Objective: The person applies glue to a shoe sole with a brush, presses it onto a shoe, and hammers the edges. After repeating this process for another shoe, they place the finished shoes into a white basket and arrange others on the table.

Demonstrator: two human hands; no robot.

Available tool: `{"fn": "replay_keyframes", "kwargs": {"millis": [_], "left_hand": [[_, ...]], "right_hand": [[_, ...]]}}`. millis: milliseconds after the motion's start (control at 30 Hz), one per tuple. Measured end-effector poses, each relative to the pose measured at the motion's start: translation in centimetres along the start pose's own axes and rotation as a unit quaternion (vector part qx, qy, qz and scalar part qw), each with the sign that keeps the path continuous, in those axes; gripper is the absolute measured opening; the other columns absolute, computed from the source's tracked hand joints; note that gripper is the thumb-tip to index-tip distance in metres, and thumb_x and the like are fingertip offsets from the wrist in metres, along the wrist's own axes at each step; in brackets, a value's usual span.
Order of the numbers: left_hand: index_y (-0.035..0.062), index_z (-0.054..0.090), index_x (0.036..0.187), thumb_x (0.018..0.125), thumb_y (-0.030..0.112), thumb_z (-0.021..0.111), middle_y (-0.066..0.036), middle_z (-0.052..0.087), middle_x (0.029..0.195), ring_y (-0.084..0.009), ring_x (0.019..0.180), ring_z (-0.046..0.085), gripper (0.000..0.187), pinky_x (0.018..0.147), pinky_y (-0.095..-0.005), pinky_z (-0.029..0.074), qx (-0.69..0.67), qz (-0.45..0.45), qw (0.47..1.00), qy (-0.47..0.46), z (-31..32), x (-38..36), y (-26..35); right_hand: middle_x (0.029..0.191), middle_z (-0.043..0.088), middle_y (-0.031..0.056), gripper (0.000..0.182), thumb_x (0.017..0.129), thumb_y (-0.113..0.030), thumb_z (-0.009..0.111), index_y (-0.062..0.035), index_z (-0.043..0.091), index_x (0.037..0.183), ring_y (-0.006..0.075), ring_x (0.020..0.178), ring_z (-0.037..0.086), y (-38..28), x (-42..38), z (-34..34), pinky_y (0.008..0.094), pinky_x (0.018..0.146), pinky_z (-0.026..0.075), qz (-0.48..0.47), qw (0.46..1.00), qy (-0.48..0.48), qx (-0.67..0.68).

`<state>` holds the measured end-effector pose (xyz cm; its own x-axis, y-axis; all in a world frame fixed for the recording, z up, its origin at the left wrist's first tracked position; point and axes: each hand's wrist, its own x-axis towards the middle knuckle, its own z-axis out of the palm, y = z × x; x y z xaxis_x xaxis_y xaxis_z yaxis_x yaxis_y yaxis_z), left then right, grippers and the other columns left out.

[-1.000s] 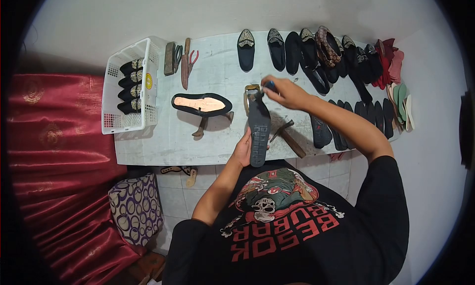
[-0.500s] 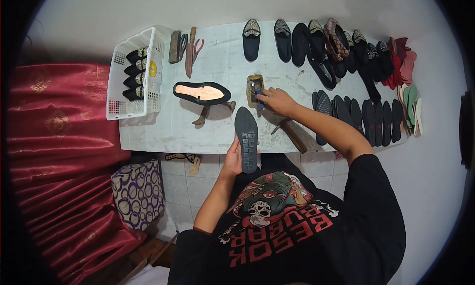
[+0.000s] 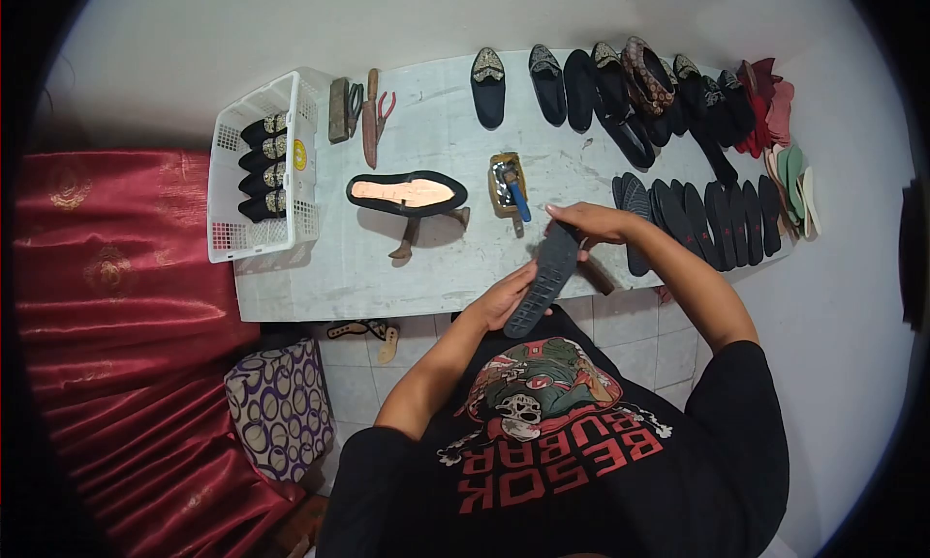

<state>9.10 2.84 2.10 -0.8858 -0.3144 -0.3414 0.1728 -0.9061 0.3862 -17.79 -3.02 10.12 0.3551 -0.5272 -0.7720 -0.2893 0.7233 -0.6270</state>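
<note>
A black shoe sole (image 3: 541, 285) is held at a slant over the front edge of the table, its treaded face toward me. My left hand (image 3: 506, 298) is closed around its lower left side. At the pointed upper end, my right hand (image 3: 593, 225) grips it with the thumb stretched out along the top. Just beyond lies a small yellowish tub (image 3: 498, 201) with a blue-handled brush (image 3: 520, 201) resting in it. Farther left, a black shoe (image 3: 397, 208) sits upside down on a metal shoe stand (image 3: 405, 240). A hammer's wooden handle (image 3: 598, 278) shows partly behind my right hand.
A white basket (image 3: 295, 219) of black shoes stands at the left end of the table (image 3: 291, 296). Pliers (image 3: 386, 110), a sheathed knife (image 3: 370, 122) and a block (image 3: 338, 112) lie behind. Finished-looking shoes (image 3: 488, 98) and rows of soles (image 3: 717, 229) line the back and right.
My right hand has let go of the brush, leaving it in the tub, and moved to the sole's tip. The sole has tilted over to the right.
</note>
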Motion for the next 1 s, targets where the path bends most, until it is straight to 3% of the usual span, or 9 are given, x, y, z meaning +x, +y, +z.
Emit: {"fn": "replay_keyframes", "kwargs": {"millis": [100,267,367,400,500,533,767,800,1000], "left_hand": [[0.0126,0.038,0.159,0.114,0.044,0.04,-0.011,0.066,0.129,-0.0204,0.111,0.07,0.055,0.086,-0.0429,0.066,0.028,-0.057,0.998,-0.03,-0.8,-0.2,1.4],[0.0126,0.043,0.158,0.112,0.054,0.036,-0.01,0.065,0.133,-0.0149,0.102,0.066,0.062,0.082,-0.0307,0.062,0.216,-0.151,0.963,-0.054,-1.1,-3.9,6.9],[0.0151,0.04,0.162,0.113,0.052,0.037,-0.008,0.065,0.133,-0.0144,0.104,0.063,0.062,0.083,-0.0274,0.058,0.358,-0.099,0.926,-0.066,-2.2,-7.0,10.7],[0.0168,0.039,0.164,0.111,0.044,0.05,-0.008,0.065,0.132,-0.0175,0.109,0.061,0.06,0.091,-0.03,0.054,0.345,-0.1,0.931,-0.066,-2.8,-7.8,12.0],[0.0151,0.046,0.16,0.105,0.035,0.065,-0.01,0.064,0.132,-0.0226,0.114,0.059,0.061,0.1,-0.0344,0.049,0.636,0.118,0.757,-0.097,-2.3,-10.8,16.6],[0.0147,0.05,0.157,0.094,0.027,0.076,-0.013,0.063,0.134,-0.0284,0.117,0.057,0.069,0.107,-0.0386,0.043,0.684,0.15,0.711,-0.068,-1.5,-12.0,17.9],[0.0064,0.055,0.15,0.08,0.024,0.086,-0.014,0.066,0.135,-0.0333,0.125,0.056,0.079,0.111,-0.0438,0.042,0.746,0.324,0.58,0.046,-0.9,-14.9,22.7],[0.0074,0.056,0.149,0.079,0.024,0.087,-0.014,0.067,0.134,-0.0329,0.123,0.058,0.079,0.111,-0.0439,0.042,0.743,0.343,0.572,0.057,-1.1,-14.8,23.3],[0.0102,0.06,0.147,0.076,0.024,0.089,-0.012,0.069,0.133,-0.0311,0.123,0.059,0.078,0.109,-0.0431,0.044,0.741,0.344,0.568,0.102,-3.7,-14.0,26.5]], "right_hand": [[0.083,0.073,0.0149,0.067,0.106,-0.06,0.051,0.0029,0.073,0.103,0.0225,0.064,0.071,-0.9,-1.2,-0.5,0.0355,0.058,0.059,0.05,0.998,-0.01,-0.025],[0.076,0.073,0.0126,0.046,0.105,-0.042,0.065,0.0024,0.073,0.099,0.022,0.067,0.074,-4.2,-3.5,0.5,0.0331,0.062,0.062,0.026,0.999,0.018,0.015],[0.082,0.076,0.0134,0.037,0.103,-0.033,0.07,0.0036,0.074,0.103,0.0207,0.069,0.075,-3.9,-3.8,1.5,0.0312,0.065,0.063,-0.071,0.995,0.061,0.042],[0.094,0.078,0.0147,0.029,0.095,-0.023,0.079,0.0038,0.076,0.104,0.0207,0.085,0.077,-4.2,-4.2,1.9,0.0329,0.077,0.063,-0.09,0.992,0.063,0.056],[0.109,0.078,0.0138,0.026,0.084,-0.014,0.087,0.0018,0.079,0.104,0.021,0.104,0.074,-5.2,-4.8,4.9,0.0356,0.091,0.06,-0.284,0.949,0.098,-0.095],[0.119,0.077,0.0127,0.03,0.074,-0.008,0.092,0.0009,0.08,0.1,0.0219,0.116,0.07,-5.8,-5.3,6.3,0.0379,0.1,0.056,-0.277,0.954,0.101,-0.048],[0.13,0.073,0.0148,0.037,0.071,-0.007,0.092,0.0035,0.072,0.1,0.0231,0.109,0.074,-8.2,-5.3,12.9,0.0387,0.094,0.059,-0.341,0.86,0.269,-0.268],[0.136,0.07,0.0138,0.039,0.075,-0.013,0.091,0.0004,0.07,0.104,0.0306,0.115,0.072,-8.2,-4.8,12.7,0.0395,0.096,0.059,-0.337,0.868,0.271,-0.244],[0.138,0.068,0.0147,0.036,0.081,-0.018,0.087,-0.0025,0.067,0.107,0.0374,0.115,0.07,-10.5,-0.3,11.5,0.0434,0.096,0.058,-0.396,0.782,0.303,-0.375]]}}
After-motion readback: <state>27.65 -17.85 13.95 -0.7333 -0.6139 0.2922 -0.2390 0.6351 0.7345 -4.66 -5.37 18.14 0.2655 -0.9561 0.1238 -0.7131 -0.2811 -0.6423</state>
